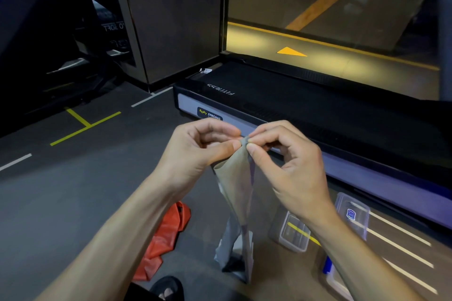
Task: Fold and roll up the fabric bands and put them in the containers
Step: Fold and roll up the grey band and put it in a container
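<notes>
Down on the gym floor (73, 190), seen from the head camera, a person is holding a grey fabric band (234, 193) up in front of them. The left hand (195, 151) and the right hand (291, 161) are meeting at its top end, each pinching the fabric between thumb and forefinger, with the other fingers curled loosely and holding nothing more. The band is hanging down from that pinch, its lower end trailing to the floor between the forearms.

The task looks barely begun. This band is hanging full length, not yet folded or rolled. A red band (166, 237) is lying crumpled on the floor to the left, untouched. Two clear plastic containers are waiting on the right: an open tub (292, 233) that seems to have nothing in it, and a second container (353, 212) just beyond it near the treadmill; I cannot tell whether that one is a box or a lid. Both bands are left to do.

The floor is dark grey, marked with yellow and white lines. A black treadmill (293, 100) is standing just ahead, with a glass wall behind it showing a yellow arrow outside. The room is dimly lit.
</notes>
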Available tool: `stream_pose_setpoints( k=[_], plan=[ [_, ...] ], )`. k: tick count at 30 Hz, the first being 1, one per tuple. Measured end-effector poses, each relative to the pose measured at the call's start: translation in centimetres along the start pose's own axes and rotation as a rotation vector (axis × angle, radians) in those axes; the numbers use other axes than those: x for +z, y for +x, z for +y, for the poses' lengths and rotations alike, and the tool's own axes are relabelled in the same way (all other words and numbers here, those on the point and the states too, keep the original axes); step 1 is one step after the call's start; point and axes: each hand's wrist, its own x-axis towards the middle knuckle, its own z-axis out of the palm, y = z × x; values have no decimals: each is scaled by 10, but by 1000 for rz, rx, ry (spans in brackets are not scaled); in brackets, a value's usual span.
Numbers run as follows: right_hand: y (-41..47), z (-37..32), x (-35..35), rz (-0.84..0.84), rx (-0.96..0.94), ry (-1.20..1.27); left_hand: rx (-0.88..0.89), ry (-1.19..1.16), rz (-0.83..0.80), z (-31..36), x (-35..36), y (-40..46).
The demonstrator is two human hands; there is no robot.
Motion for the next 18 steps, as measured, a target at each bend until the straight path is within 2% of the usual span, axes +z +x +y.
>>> stream_pose_setpoints(
  k=[18],
  plan=[
    [0,0,0,2,1,8,17,51,15,0,3,0]
  ],
)
